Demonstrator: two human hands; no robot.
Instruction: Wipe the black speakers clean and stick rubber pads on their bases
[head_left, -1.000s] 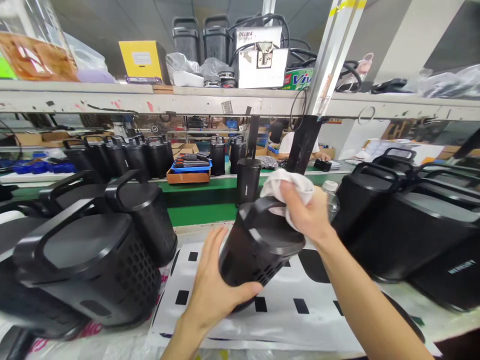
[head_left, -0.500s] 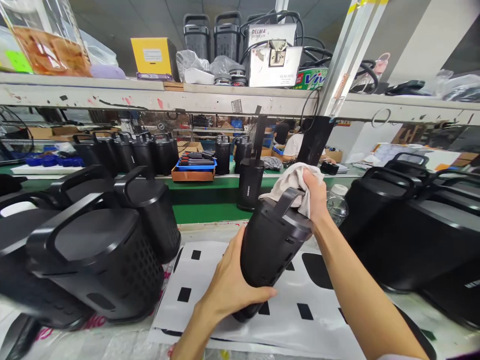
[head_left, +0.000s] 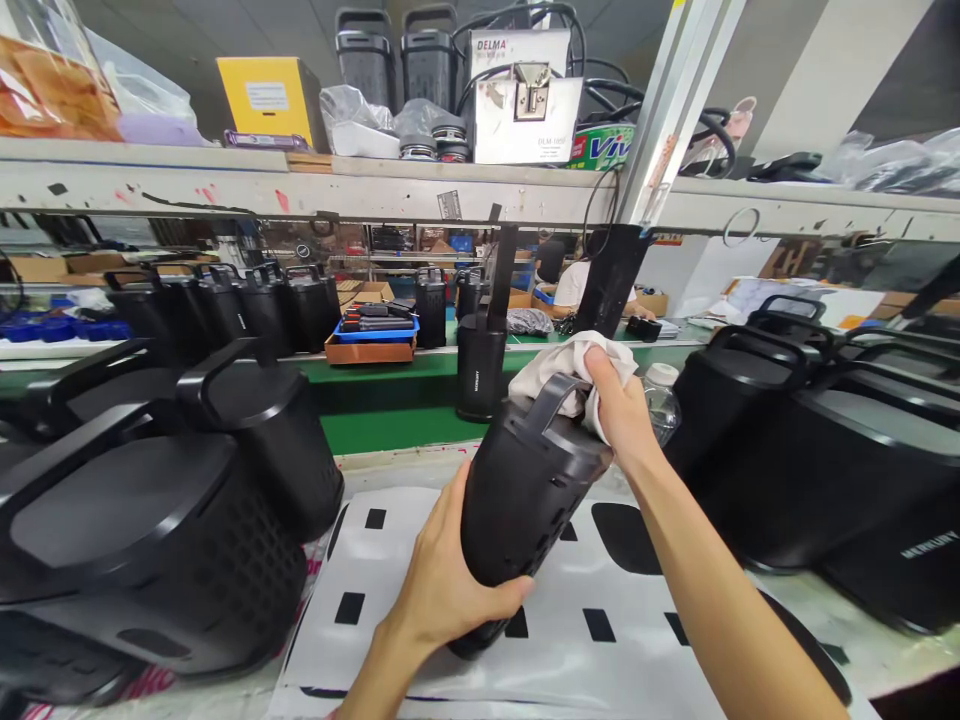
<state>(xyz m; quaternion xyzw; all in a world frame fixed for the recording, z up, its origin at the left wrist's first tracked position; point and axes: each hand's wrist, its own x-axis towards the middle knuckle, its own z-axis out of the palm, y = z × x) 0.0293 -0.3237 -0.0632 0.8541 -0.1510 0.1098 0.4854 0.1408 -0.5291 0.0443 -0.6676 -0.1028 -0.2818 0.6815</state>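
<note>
A black cylindrical device (head_left: pixel 517 490) with a top handle leans to the right over a white sheet (head_left: pixel 405 560) with black patches. My left hand (head_left: pixel 450 580) wraps round its lower side, thumb across the front. Bunched in my right hand (head_left: pixel 619 400) is a white cloth (head_left: pixel 551 365), which lies against the device's top rim beside the handle. The cloth partly hides the fingers of my right hand.
Larger black devices crowd the left (head_left: pixel 150 520) and right (head_left: pixel 847 450). Behind the sheet stand a clear bottle (head_left: pixel 661 400) and an upright black device (head_left: pixel 480 370). A shelf (head_left: pixel 360 185) with boxes crosses above. A person's sleeve (head_left: pixel 574 285) shows far back.
The view has shifted slightly, so most things appear further left. My hands keep the same hold on the device and the cloth, and the cloth stays at the top rim.
</note>
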